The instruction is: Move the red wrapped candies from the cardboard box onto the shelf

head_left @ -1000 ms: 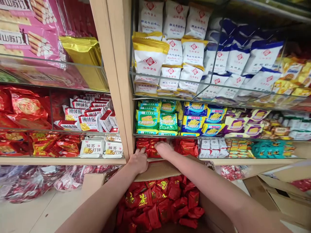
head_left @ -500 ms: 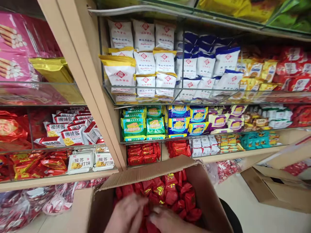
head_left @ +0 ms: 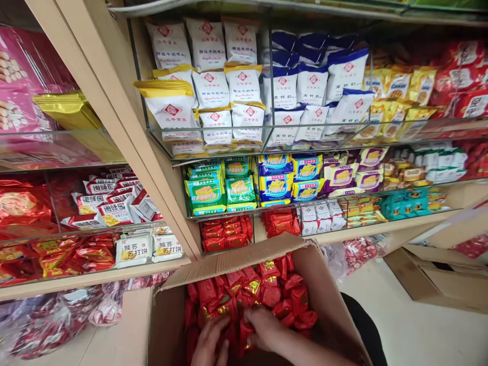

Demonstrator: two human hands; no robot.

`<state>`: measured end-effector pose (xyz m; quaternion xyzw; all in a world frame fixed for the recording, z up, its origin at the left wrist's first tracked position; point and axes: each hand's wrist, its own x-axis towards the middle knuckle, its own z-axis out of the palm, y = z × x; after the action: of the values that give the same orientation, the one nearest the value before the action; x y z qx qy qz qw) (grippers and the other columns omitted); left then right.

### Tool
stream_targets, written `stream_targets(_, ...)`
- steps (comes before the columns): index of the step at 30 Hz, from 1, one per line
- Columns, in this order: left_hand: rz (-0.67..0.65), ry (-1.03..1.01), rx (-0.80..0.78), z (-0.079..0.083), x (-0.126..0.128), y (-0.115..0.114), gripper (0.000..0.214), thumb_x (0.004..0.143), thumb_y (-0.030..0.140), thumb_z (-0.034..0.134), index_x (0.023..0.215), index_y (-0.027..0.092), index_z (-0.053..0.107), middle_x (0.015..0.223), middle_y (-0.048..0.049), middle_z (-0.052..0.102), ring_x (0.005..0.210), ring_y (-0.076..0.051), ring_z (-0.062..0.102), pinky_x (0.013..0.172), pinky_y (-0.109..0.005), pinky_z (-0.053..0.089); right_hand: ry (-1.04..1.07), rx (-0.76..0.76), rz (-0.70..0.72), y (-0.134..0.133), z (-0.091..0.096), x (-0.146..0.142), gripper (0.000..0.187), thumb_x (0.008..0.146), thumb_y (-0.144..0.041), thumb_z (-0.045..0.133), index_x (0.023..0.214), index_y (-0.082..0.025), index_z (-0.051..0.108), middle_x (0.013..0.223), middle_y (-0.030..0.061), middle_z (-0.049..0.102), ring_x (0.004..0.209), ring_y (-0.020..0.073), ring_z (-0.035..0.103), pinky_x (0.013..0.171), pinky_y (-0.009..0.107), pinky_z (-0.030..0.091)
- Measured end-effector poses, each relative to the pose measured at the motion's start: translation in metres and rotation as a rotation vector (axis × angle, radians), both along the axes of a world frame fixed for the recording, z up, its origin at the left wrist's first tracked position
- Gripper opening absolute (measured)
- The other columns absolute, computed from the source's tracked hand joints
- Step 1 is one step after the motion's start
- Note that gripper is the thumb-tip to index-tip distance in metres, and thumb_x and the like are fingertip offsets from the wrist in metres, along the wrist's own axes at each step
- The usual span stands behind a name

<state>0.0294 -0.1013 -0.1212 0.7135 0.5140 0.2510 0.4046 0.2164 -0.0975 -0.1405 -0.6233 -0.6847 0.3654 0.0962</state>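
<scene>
An open cardboard box sits below me, filled with several small red snack packets. Both my hands are down inside it at the bottom of the view. My left hand curls its fingers around red packets. My right hand also closes over red packets beside it. Straight ahead, the lowest shelf compartment holds a neat stack of the same red packets.
Glass-fronted shelves hold white and yellow bags, green packs, blue packs and teal packs. Clear bags of red sweets lie at lower left. Another cardboard box stands at right on the pale floor.
My hands left the red packets on the low shelf and dropped into the box. They now dig among the packets, and the view has tilted slightly.
</scene>
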Motion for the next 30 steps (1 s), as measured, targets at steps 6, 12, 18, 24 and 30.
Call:
stream_targets(6, 0.062, -0.2, -0.253, 0.047, 0.036, 0.007, 0.035, 0.074, 0.043, 0.047, 0.094, 0.016, 0.058, 0.088, -0.0053, 0.063, 0.082, -0.018, 0.056, 0.076, -0.028, 0.044, 0.675, -0.029, -0.214, -0.009, 0.067, 0.006, 0.025, 0.061, -0.028, 0.065, 0.077, -0.019, 0.049, 0.073, -0.0042, 0.053, 0.068, 0.0107, 0.049, 0.061, 0.02, 0.039)
stream_targets(12, 0.097, -0.261, -0.203, 0.082, 0.052, 0.008, 0.026, 0.071, 0.041, 0.052, 0.069, 0.017, 0.058, 0.065, -0.0003, 0.058, 0.063, -0.013, 0.051, 0.06, -0.021, 0.041, 1.039, -0.036, -0.445, -0.014, 0.093, -0.002, 0.025, 0.076, -0.043, 0.048, 0.069, -0.019, 0.044, 0.062, -0.0053, 0.039, 0.056, 0.0078, 0.038, 0.053, 0.019, 0.034)
stream_targets(18, 0.322, -0.354, -0.175, 0.084, 0.058, 0.004, 0.029, 0.074, 0.046, 0.044, 0.072, 0.018, 0.054, 0.068, -0.0003, 0.054, 0.068, -0.014, 0.05, 0.067, -0.022, 0.041, 0.973, 0.131, -0.574, -0.013, 0.091, -0.011, 0.031, 0.078, -0.046, 0.041, 0.063, -0.019, 0.039, 0.059, -0.0051, 0.034, 0.055, 0.0089, 0.034, 0.053, 0.02, 0.033)
stream_targets(24, 0.493, -0.353, -0.175, 0.072, 0.06, 0.0, 0.033, 0.07, 0.05, 0.048, 0.061, 0.019, 0.042, 0.057, 0.0047, 0.042, 0.054, -0.009, 0.039, 0.054, -0.019, 0.036, 0.854, 0.232, -0.618, -0.019, 0.086, -0.015, 0.033, 0.082, -0.043, 0.036, 0.059, -0.02, 0.033, 0.058, -0.0051, 0.029, 0.054, 0.0089, 0.03, 0.051, 0.019, 0.029)
stream_targets(30, 0.56, -0.334, -0.122, 0.077, 0.057, 0.004, 0.038, 0.068, 0.053, 0.049, 0.054, 0.019, 0.039, 0.049, 0.006, 0.037, 0.047, -0.007, 0.033, 0.047, -0.018, 0.032, 0.723, 0.305, -0.587, -0.024, 0.093, -0.014, 0.031, 0.083, -0.042, 0.033, 0.061, -0.02, 0.036, 0.058, -0.0042, 0.034, 0.055, 0.0101, 0.035, 0.052, 0.02, 0.031)
